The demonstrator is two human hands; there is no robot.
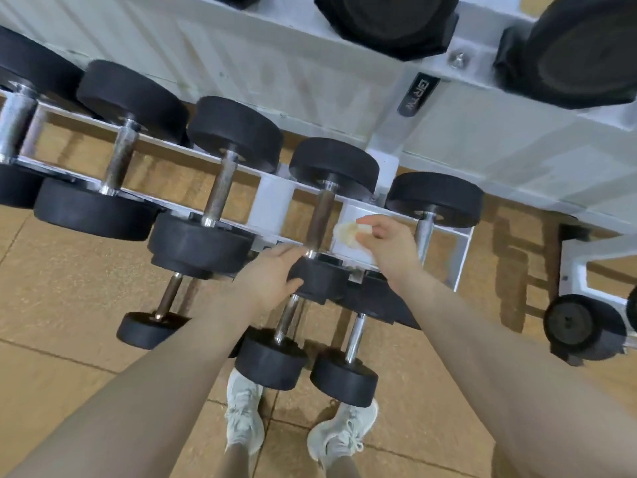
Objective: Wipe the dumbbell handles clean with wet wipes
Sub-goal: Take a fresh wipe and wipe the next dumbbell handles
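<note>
Head view: one view only, looking down at the white rack (pixel 272 198).
Right hand (pixel 386 243): centre frame; a crumpled wet wipe (pixel 348 232) is pinched at the fingertips.
Left hand (pixel 272 270): fingers straight, laid on the near head of the dumbbell (pixel 319 222); nothing is gripped.
Handle: dark bar, centre, just left of the wipe.
Handling: the dumbbell is judged heavy and stiff, best steadied at the head; the wipe is soft, limp, easily wrapped round the bar.

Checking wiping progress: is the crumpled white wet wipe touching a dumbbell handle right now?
No, the right hand pinches the crumpled white wet wipe beside the dark metal dumbbell handle, apart from it.
</note>
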